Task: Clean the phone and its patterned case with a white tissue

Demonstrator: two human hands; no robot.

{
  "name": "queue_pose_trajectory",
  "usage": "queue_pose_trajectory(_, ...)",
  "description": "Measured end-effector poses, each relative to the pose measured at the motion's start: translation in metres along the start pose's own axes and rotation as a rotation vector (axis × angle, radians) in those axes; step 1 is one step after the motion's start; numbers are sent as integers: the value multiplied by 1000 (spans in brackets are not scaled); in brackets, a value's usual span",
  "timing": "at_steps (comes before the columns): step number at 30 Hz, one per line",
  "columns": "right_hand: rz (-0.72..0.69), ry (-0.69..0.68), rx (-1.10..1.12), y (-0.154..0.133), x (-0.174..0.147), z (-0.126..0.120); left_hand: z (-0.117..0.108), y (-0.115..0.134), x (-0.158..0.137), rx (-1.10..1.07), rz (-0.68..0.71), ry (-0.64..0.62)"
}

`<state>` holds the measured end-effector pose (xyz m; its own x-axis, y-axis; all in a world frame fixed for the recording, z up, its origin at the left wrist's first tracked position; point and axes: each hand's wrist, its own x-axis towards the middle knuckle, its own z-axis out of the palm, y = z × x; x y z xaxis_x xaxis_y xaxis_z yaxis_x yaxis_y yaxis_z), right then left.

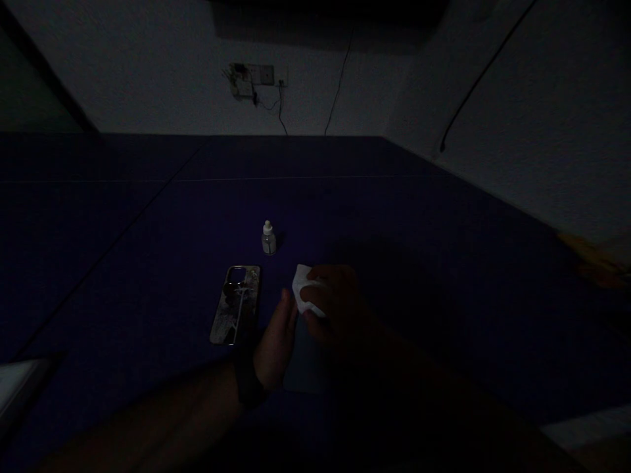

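My right hand [338, 299] is closed on a folded white cloth [302, 279], pressing it against the far end of a dark flat phone [302, 368]. The phone lies on the dark blue surface, its far part covered by the cloth and my right hand. Along the phone's left edge rests my left hand [276, 341], its fingers stretched out and a dark band on the wrist. To the left lies a patterned phone case [237, 305] with a camera cutout. Beyond it a small clear dropper bottle [269, 242] with a white top stands upright.
The room is very dim. A pale boxy object [20, 384] sits at the left edge. Wall sockets [261, 75] with hanging cables are on the far wall. Something yellowish [589, 256] lies by the right wall.
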<state>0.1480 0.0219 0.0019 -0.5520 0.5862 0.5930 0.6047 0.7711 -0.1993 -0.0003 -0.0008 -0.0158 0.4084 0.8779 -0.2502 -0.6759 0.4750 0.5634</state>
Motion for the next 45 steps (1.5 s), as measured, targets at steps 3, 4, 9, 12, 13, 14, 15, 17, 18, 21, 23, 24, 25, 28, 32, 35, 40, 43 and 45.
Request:
queue_pose_trajectory(3,-21,8,-30,1,-1,0,-1,-1,2,57,41,13)
queue_pose_trajectory(4,-28,6,-38,1,-2,0,-1,-1,3,64,45,4)
queue_pose_trajectory(9,2,-15,-67,1,-1,-3,0,0,2,69,34,-24)
queue_pose_trajectory(12,27,12,-89,0,0,-4,3,2,-2,52,-9,-49)
queue_pose_trajectory(13,29,18,-97,-1,0,-5,4,3,-3,43,-20,-59)
queue_pose_trajectory(14,30,21,-104,-1,1,-5,4,3,-4,32,-28,-66)
queue_pose_trajectory(15,28,19,-107,-1,1,-5,4,3,-4,24,-36,-71)
queue_pose_trajectory(17,6,8,-102,0,0,-4,5,3,-5,15,-53,-75)
queue_pose_trajectory(18,-12,4,-98,0,0,-4,4,3,-4,11,-62,-73)
queue_pose_trajectory(21,-35,4,-94,2,-2,-3,4,3,-4,-10,-70,-56)
queue_pose_trajectory(23,-21,10,-96,3,-3,-2,4,3,-3,-14,-63,-44)
queue_pose_trajectory(24,-21,11,-92,3,-3,-2,4,3,-3,-11,-55,-40)
queue_pose_trajectory(25,-26,13,-88,4,-4,-1,5,3,-3,-4,-45,-38)
queue_pose_trajectory(28,-55,11,-69,5,-4,-1,4,2,-2,17,-9,-37)
queue_pose_trajectory(32,-71,8,-51,4,-4,0,1,1,-2,38,0,-37)
queue_pose_trajectory(35,-93,-1,-53,4,-6,0,-1,-1,-1,41,-6,-53)
queue_pose_trajectory(40,-116,6,-32,5,-7,0,-3,-1,-1,77,6,-16)
queue_pose_trajectory(43,-134,3,-34,4,-7,0,-1,0,-2,89,8,10)
queue_pose_trajectory(45,-146,4,-43,4,-7,0,1,2,-2,76,-28,5)
